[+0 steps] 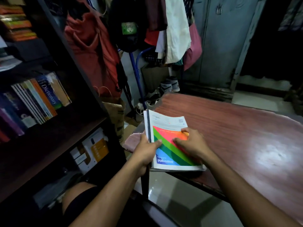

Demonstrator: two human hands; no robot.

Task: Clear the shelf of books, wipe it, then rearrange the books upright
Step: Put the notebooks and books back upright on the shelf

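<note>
A small stack of books (168, 128) with a rainbow-striped cover on top lies at the near left corner of the reddish wooden table (229, 128). My left hand (146, 151) grips the stack's left spine edge, thumb on the cover. My right hand (191, 143) rests on the cover with curled fingers at its right edge. The dark bookshelf (91, 82) stands to the left. Its middle shelf holds upright, leaning books (37, 99), among them a blue Dictionary (49, 92). A pinkish cloth (131, 141) lies just left of the stack, partly hidden by my left hand.
Stacked orange books (18, 25) lie on an upper shelf, and boxes (91, 151) fill the lower shelf. Clothes (91, 46) hang behind the table on a blue rack (136, 74). A paper bag (114, 110) and shoes (170, 86) sit on the floor. A grey metal cupboard (221, 41) stands at the back.
</note>
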